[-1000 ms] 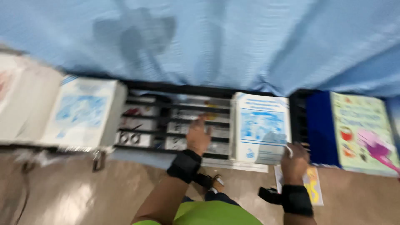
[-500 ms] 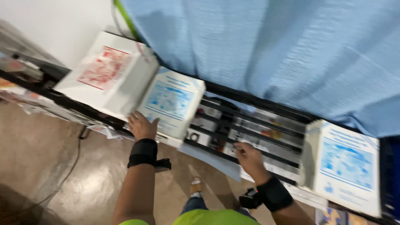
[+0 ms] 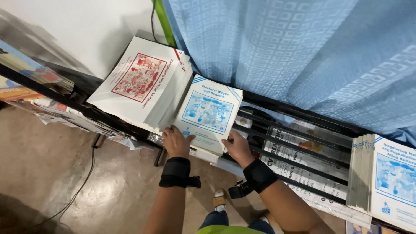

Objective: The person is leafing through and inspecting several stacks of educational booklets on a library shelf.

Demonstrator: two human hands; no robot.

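A stack of blue-and-white booklets (image 3: 210, 110) leans on a black wire rack (image 3: 303, 143). My left hand (image 3: 175, 141) grips the stack's lower left corner. My right hand (image 3: 236, 147) holds its lower right edge, thumb on the front cover. Both wrists wear black bands. A thicker stack of white booklets with a red picture (image 3: 141, 80) stands just left of it, touching its side.
Another blue-and-white booklet stack (image 3: 385, 177) stands at the right end of the rack, with newspapers (image 3: 299, 167) under the bars between. A blue curtain (image 3: 294, 52) hangs behind. Cluttered shelves (image 3: 30, 82) sit at left; a cable (image 3: 82, 182) runs over the brown floor.
My view swung left along the rack. My left hand stayed on the blue-and-white stack, and my right hand moved left off the open rack onto that stack's right edge.
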